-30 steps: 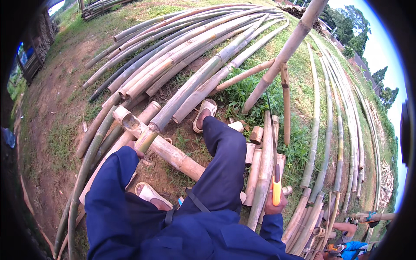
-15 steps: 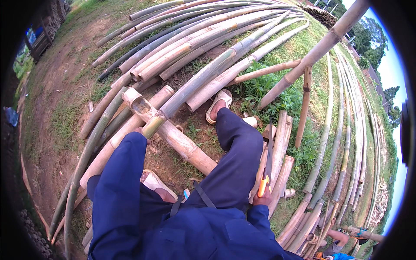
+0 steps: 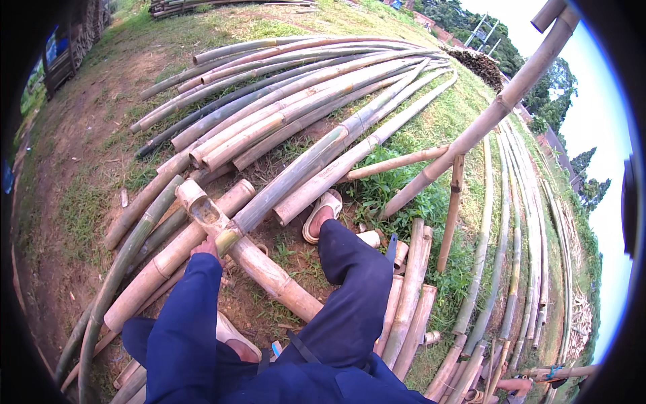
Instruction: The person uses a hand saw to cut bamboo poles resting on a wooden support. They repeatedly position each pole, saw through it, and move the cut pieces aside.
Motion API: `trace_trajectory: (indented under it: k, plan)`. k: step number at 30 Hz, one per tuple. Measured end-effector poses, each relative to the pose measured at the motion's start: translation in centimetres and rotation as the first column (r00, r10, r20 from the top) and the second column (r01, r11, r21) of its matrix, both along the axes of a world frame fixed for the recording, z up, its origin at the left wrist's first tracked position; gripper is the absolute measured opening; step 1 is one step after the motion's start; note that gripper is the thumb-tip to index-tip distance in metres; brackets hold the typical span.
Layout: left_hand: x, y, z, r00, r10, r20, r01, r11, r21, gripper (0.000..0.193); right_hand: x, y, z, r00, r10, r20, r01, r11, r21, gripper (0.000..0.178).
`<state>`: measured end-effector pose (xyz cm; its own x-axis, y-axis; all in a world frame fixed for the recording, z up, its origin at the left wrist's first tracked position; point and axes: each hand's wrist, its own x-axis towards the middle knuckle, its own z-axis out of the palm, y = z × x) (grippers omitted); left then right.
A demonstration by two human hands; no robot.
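One left hand, closure unclear, touches the bamboo pole at nine o'clock, where pressing it onto the crosspiece should limit rolling; right hand unseen.

Dark heap near trees; leafy weeds beside slanted pole; pale sky at right.
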<state>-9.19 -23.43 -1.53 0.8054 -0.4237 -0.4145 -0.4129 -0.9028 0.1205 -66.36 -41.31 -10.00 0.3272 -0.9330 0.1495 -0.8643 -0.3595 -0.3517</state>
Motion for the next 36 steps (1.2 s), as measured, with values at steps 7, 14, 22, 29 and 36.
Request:
trace_trajectory:
  k: [7,14,22,29,36]
  plan:
    - [-0.2,0.4,2.4,0.999,-0.021,-0.038,0.020,0.999,-0.046,0.087,1.7,-0.5,-0.4,0.999,-0.041,0.005,0.040,0.998,0.046,0.029]
    - [0.9,11.8,6.8,0.996,-0.058,0.062,0.058,0.998,-0.001,0.082,1.1,-2.0,0.2,1.000,0.003,-0.027,-0.003,1.000,0.019,0.031]
    - [1.5,36.1,8.8,0.994,0.113,0.001,-0.111,0.980,0.167,0.075,-2.0,-3.6,1.7,0.999,0.010,-0.050,-0.010,1.000,0.009,0.034]
    - [-4.9,63.0,-1.7,0.884,0.422,0.199,-0.464,0.838,0.287,0.042,-2.9,-7.3,2.9,0.999,0.002,-0.040,-0.001,1.000,0.027,0.037]
    - [-10.4,67.4,-3.7,0.719,0.599,0.351,-0.694,0.613,0.377,0.068,-0.8,-15.5,5.7,0.944,0.033,0.329,-0.053,0.997,0.052,0.039]
